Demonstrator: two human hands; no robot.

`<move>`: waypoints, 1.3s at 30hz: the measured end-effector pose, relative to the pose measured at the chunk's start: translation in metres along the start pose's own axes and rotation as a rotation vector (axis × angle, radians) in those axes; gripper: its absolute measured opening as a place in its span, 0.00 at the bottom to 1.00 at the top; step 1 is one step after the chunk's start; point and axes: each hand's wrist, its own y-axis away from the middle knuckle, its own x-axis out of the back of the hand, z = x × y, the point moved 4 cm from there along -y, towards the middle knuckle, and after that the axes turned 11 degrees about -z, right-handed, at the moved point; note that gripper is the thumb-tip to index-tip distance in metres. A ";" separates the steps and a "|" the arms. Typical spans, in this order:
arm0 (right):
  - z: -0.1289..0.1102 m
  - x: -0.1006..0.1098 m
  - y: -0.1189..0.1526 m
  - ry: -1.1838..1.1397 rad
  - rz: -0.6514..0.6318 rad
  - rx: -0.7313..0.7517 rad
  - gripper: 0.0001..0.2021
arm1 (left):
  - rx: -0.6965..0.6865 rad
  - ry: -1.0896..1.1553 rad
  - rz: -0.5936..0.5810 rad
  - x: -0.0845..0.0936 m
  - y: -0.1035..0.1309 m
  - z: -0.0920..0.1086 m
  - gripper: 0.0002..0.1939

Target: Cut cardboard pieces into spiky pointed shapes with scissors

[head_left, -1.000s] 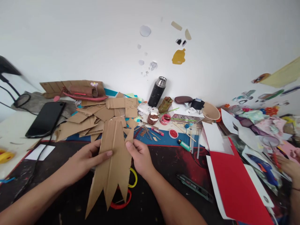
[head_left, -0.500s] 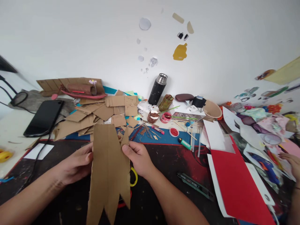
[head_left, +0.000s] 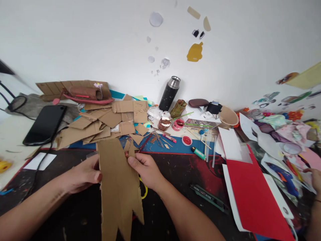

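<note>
A long strip of brown cardboard (head_left: 117,187) with pointed notches along its lower end stands upright between my hands. My left hand (head_left: 86,174) holds its left edge, thumb at the side and the other fingers behind it. With thumb and bent fingers, my right hand (head_left: 144,167) pinches the upper right edge, near a narrow pointed flap. Behind the strip, yellow-handled scissors (head_left: 143,188) show only in part. To the right of my right forearm lies a dark green utility knife (head_left: 209,198).
Cardboard scraps (head_left: 107,118) pile up at the back left beside a black phone (head_left: 45,125). Open paint pots (head_left: 178,124) and a black flask (head_left: 170,93) stand at the back. A red sheet (head_left: 258,194) lies on the right; another person's hand (head_left: 315,179) is at the far right.
The strip has tilted, its top going slightly left and down and its lower end swinging right. Both hands keep hold of it. The other person's hand at the far right has shifted slightly.
</note>
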 end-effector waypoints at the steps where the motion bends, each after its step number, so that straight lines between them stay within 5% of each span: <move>1: 0.001 0.000 0.000 -0.005 -0.004 -0.005 0.37 | 0.002 0.021 0.025 0.004 0.001 -0.005 0.49; 20: -0.002 -0.008 -0.001 0.000 -0.035 -0.057 0.39 | 0.010 0.035 0.177 0.019 0.011 -0.025 0.47; 24: 0.001 -0.009 -0.001 0.008 -0.051 -0.061 0.38 | 0.051 0.035 0.284 0.005 0.011 -0.012 0.41; 30: -0.004 0.003 -0.003 -0.059 0.111 0.028 0.34 | 0.115 0.086 0.443 -0.019 -0.004 0.014 0.37; 39: -0.009 0.003 0.000 0.029 0.170 0.133 0.33 | 0.036 -0.128 0.658 -0.018 -0.012 0.033 0.28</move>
